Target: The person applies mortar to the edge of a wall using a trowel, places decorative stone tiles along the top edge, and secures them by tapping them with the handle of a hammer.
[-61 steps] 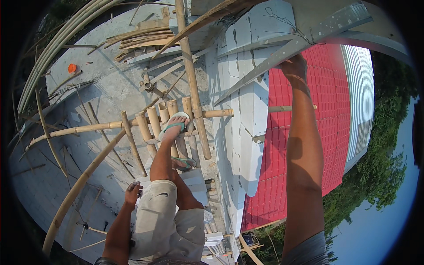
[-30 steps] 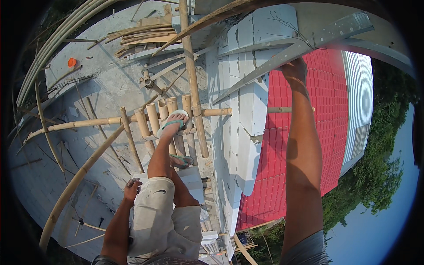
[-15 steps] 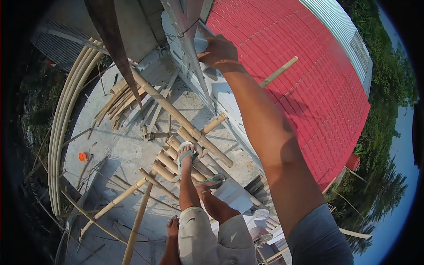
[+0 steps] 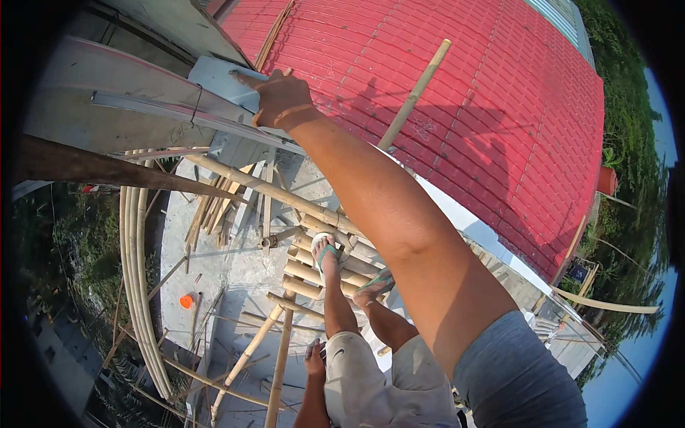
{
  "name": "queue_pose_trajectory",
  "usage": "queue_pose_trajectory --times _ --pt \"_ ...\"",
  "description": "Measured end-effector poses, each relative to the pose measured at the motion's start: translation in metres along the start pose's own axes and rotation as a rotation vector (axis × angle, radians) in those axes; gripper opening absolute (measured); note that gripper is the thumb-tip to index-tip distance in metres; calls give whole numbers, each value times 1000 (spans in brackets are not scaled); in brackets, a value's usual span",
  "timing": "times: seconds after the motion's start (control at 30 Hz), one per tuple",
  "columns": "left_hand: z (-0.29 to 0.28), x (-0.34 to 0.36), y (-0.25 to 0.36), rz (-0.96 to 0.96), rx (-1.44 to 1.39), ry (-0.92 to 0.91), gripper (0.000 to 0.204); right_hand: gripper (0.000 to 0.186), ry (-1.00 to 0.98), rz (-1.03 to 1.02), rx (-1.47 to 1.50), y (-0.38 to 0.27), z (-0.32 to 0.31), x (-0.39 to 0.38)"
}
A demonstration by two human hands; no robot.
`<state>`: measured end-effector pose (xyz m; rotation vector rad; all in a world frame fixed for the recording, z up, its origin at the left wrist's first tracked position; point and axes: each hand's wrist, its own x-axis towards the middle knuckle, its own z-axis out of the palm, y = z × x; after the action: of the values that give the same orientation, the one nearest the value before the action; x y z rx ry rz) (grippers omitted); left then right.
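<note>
Pale block (image 4: 217, 77), 1 of hands (image 4: 282, 98) touching; orange tub (image 4: 187, 301), contents unclear

Red roof (image 4: 492, 107): glossy, ribbed. Left of roof: pale block (image 4: 220, 80), matt; bamboo poles (image 4: 135, 271), smooth; concrete slab (image 4: 232, 267), matt. Below roof: grey sleeve (image 4: 514, 371), matt cloth.

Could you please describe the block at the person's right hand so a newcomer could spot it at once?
Find the big red roof, then the right hand stretched to its left edge. The block lies under that hand, pictured just above a grey metal channel. Its pale bluish face sets it apart from the duller grey and the red around it.
</note>
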<state>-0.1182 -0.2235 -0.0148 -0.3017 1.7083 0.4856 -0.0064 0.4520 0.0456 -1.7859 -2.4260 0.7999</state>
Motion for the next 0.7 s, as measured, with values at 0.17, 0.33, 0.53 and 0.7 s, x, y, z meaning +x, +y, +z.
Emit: queue_pose_trajectory --times 0.17,0.33,0.53,0.7 --pt "-4 0 3 88 37 -19 42 98 -15 -4 -9 -4 -4 1" --pt "13 -8 21 0 -5 5 46 93 -17 -11 -32 2 -3 0" --pt "11 -2 17 54 24 -2 46 92 -2 -14 -32 -2 -2 2" --pt "10 2 14 55 20 -14 46 92 37 -19 -25 -1 3 3"
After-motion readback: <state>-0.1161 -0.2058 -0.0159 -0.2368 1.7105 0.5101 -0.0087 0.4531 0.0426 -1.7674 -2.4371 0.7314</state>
